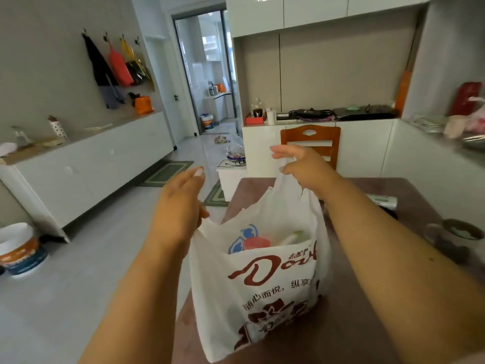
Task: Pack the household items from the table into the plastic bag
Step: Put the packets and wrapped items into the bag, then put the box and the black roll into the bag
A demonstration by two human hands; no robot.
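A white plastic bag (265, 292) with dark red print stands upright on the brown table (409, 214). Its mouth is held wide. Inside I see a red item (256, 243), a blue-patterned item (245, 233) and a pale green-tipped item (292, 237). My left hand (181, 206) pinches the bag's left handle at the near left. My right hand (301, 166) grips the right handle and lifts it higher, above the far side of the bag.
A dark mug (458, 233) and a grey remote (383, 200) lie on the table's right side. A wooden chair (311, 143) stands behind the table. White cabinets line the left wall; a bucket (18, 249) sits on the floor at left.
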